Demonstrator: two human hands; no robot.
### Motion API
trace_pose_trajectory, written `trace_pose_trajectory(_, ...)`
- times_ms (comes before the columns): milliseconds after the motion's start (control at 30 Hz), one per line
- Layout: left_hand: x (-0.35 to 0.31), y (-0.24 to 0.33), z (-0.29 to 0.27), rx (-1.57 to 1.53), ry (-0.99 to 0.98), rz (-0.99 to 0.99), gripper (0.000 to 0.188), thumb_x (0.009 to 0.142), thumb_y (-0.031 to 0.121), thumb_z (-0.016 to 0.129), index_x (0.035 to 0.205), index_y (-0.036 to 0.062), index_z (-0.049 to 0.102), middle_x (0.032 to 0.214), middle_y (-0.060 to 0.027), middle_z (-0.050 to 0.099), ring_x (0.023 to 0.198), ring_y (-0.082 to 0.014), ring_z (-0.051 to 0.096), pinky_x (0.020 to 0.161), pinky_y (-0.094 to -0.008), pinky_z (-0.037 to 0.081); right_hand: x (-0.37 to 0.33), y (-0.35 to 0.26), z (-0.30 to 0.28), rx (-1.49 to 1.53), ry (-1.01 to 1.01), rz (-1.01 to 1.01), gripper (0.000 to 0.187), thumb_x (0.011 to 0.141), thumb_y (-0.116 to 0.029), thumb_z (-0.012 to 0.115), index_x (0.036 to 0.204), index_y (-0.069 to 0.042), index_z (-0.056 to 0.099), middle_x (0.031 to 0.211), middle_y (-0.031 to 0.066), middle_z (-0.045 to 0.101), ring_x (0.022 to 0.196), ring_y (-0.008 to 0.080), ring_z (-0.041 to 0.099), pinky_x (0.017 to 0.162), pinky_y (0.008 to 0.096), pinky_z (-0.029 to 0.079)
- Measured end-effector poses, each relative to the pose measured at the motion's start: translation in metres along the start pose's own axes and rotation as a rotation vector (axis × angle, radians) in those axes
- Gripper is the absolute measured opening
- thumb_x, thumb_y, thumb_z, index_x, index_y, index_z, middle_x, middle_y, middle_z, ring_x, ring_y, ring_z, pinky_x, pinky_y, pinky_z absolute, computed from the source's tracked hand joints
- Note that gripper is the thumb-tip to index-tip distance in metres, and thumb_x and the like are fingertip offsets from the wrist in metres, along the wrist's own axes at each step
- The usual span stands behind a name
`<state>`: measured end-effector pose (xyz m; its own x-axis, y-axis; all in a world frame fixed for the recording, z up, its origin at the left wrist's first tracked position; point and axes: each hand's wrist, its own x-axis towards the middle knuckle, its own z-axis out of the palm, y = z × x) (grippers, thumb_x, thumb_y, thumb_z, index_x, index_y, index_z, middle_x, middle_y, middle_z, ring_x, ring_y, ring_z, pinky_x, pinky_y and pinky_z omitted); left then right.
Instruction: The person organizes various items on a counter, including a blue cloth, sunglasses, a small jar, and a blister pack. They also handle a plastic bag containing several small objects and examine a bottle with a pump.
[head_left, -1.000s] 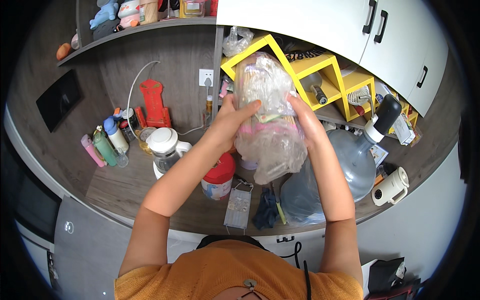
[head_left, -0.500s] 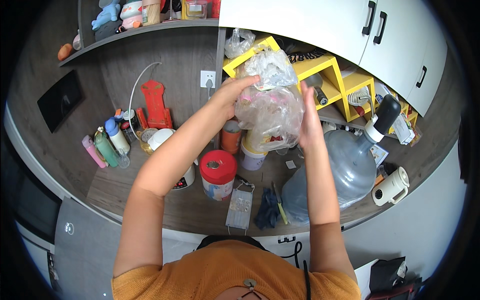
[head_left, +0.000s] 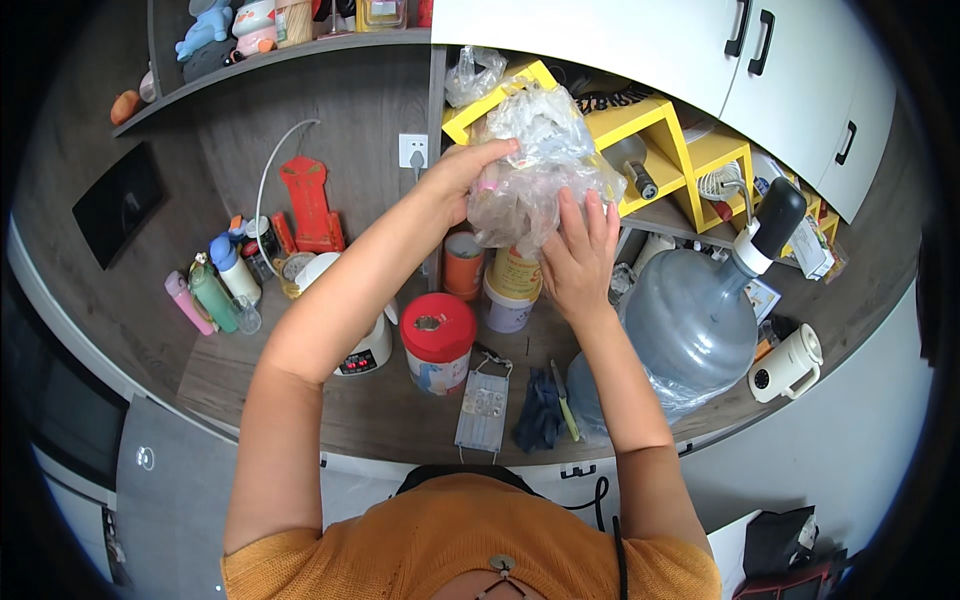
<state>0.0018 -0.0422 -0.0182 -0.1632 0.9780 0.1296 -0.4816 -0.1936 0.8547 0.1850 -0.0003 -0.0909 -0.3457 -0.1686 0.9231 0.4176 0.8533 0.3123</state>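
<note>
A crumpled bundle of clear plastic bags [head_left: 535, 195] is held up in front of the yellow shelf. My left hand [head_left: 470, 178] grips its left side, the thumb lying across the front and the other fingers mostly hidden. Against the lower right of the bundle, my right hand [head_left: 582, 255] presses with its fingers stretched out. Below the bags stand a yellow tub [head_left: 515, 277] stacked on a pale lilac one [head_left: 506, 312], and an orange-brown canister [head_left: 462, 262]. Another clear bag [head_left: 474, 77] rests at the shelf's upper left.
A red-lidded tin [head_left: 438, 335], a face mask [head_left: 484, 410], a dark cloth [head_left: 540, 412] and a green-handled knife [head_left: 565, 400] lie nearer me. A large blue water jug [head_left: 690, 320] with a pump stands right, beside a cream kettle [head_left: 787, 362]. Yellow shelving [head_left: 640, 125] sits behind the bags.
My right hand has moved left from the bundle's right edge onto its lower front. The bags are squashed smaller and higher, uncovering the yellow tub beneath. My left hand keeps its grip.
</note>
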Motion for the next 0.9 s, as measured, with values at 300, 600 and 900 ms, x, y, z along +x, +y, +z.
trace_pose_trajectory(300,0.006,0.004,-0.004,-0.031,0.004,0.077,0.041,0.083,0.015,0.063,0.117,-0.0017,0.048,0.105,-0.014,0.061,0.094,-0.0248,0.062,0.083,-0.0386,0.051,0.017,0.006,0.02,-0.095,-0.068,0.036,0.024,0.075,-0.018,0.063,0.098,-0.014,0.061,0.139,0.0024,0.041,0.13,0.0276,0.032,0.097,0.0555,0.029)
trace_pose_trajectory(600,-0.015,-0.011,-0.009,1.18,0.333,1.197,0.06,0.077,0.019,0.068,0.127,0.0038,0.04,0.133,-0.018,0.037,0.124,-0.0309,0.037,0.103,-0.038,0.031,0.027,0.023,0.043,-0.07,-0.118,0.053,0.024,0.077,-0.014,0.06,0.101,-0.012,0.059,0.137,0.0041,0.042,0.126,0.0286,0.038,0.098,0.0528,0.031)
trace_pose_trajectory(900,-0.002,0.012,0.001,1.332,0.196,1.201,0.053,0.08,0.015,0.064,0.128,0.0044,0.044,0.13,-0.0159,0.045,0.101,-0.0259,0.057,0.084,-0.0345,0.047,0.026,0.028,0.061,-0.077,-0.166,0.064,0.026,0.079,-0.012,0.057,0.104,-0.009,0.055,0.135,0.008,0.043,0.126,0.0307,0.039,0.098,0.0533,0.032)
